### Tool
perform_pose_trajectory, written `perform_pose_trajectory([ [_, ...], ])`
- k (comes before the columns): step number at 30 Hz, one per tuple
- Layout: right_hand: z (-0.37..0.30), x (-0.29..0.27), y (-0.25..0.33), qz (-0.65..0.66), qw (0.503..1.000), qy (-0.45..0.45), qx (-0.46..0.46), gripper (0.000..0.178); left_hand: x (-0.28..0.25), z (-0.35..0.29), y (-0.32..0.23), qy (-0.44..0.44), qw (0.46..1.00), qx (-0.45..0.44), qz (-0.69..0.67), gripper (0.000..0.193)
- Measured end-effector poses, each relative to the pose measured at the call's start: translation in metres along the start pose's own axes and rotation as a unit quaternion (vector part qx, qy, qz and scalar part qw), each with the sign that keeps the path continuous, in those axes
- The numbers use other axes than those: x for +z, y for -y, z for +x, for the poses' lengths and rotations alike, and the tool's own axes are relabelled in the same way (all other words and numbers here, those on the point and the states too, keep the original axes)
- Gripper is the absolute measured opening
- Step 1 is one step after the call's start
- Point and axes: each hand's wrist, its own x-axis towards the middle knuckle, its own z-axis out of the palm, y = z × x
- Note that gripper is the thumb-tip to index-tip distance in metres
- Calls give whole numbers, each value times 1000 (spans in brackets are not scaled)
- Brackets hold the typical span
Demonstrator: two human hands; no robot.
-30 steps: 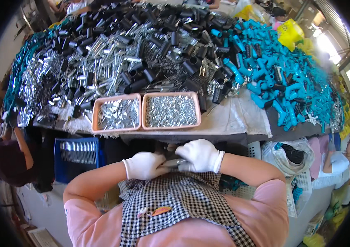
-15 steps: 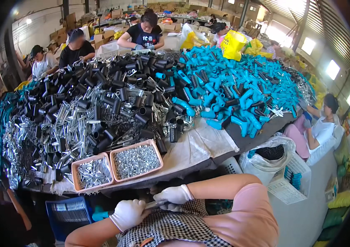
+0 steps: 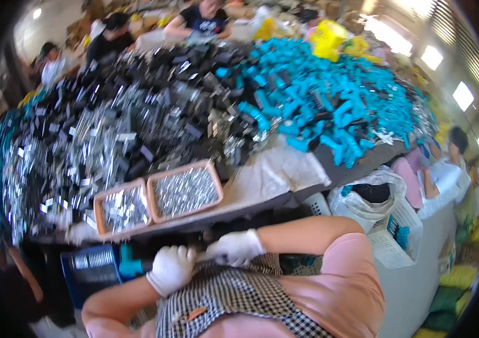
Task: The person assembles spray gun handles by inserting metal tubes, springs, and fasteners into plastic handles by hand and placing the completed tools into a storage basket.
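"What took up the most room?"
"The table [image 3: 250, 207]. A heap of black tubes and silvery metal parts [image 3: 110, 124] covered its left and middle, and a pile of turquoise parts [image 3: 329, 110] covered its right."
"And next in size?"
"A blue crate [image 3: 81, 287] below the table's front edge, on the left. Then a left pink tray [image 3: 98, 217] and a right pink tray [image 3: 191, 210], side by side on the table, both filled with small silvery pieces."
"The hands?"
"Both wore white gloves, near each other in front of the table: the left hand [image 3: 172, 270] and the right hand [image 3: 235, 249]."
"Anything smaller?"
"A bent turquoise part [image 3: 130, 265] showed just beside the left hand. Smallest was a slim grey piece [image 3: 201, 257], between the hands, blurred. The left fingers were curled tightly round one end; the right fingers pinched the other."
"Was it joined to the turquoise part?"
"I couldn't tell."
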Motion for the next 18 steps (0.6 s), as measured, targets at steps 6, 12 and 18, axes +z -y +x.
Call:
perform_pose_trajectory([
  [6, 18, -32, -24, -301, 889, -164, -303, 53, -13, 23, 20, 164, 973, -34, -160, 34],
  [12, -7, -17, 0, -660, 495, -256, -504, 39, 23, 11, 42, 354, 713, -138, -590, 47],
  [18, -5, -12, -1, -641, 515, -244, -515, 33, 2, 9, 34, 312, 810, -102, -485, 41],
])
